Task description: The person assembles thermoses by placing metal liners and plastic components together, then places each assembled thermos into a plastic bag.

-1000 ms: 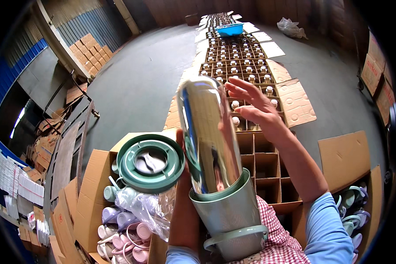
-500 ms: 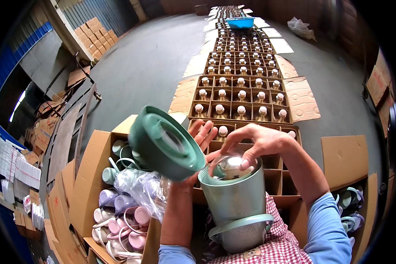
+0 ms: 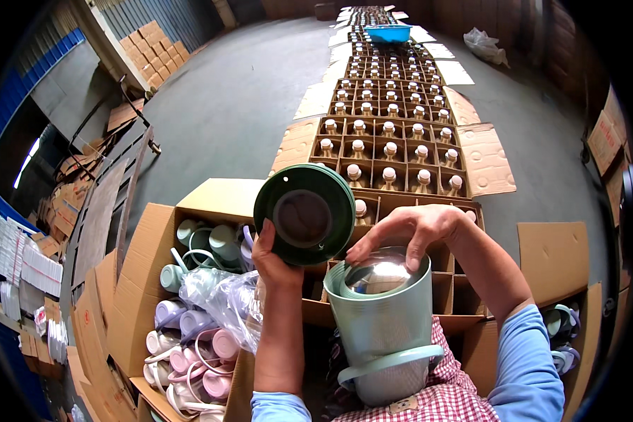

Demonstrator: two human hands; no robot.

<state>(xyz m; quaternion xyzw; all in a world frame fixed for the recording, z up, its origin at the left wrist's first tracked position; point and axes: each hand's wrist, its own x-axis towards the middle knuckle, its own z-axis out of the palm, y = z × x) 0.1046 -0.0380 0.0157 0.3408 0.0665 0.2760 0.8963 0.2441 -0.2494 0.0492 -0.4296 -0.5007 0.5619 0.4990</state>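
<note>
My left hand [image 3: 278,264] holds a dark green round lid [image 3: 260,204] by its near edge, the thumb on the face turned toward me; a round recess shows in its middle. Beside it, a pale green flask body [image 3: 383,316] leans against my checked apron, its mouth tilted away from me. A pale green carrying handle [image 3: 394,360] loops around its lower part. Inside the mouth sits a shiny silver rounded liner [image 3: 381,278]. My right hand [image 3: 422,228] arches over that opening, with thumb and fingers closed on the liner's top.
An open carton [image 3: 144,264] at left holds several pastel handled vessels [image 3: 183,362] and clear plastic wrap [image 3: 225,299]. Ahead, a long row of divided cartons [image 3: 390,151] holds bottle-shaped silvery pieces. A blue basin [image 3: 387,33] rests farther along; another carton [image 3: 587,337] stands at right.
The lid has turned from a slanted side view to face me, shifting slightly toward the middle. My right hand stays over the flask mouth, the silver liner showing more plainly.
</note>
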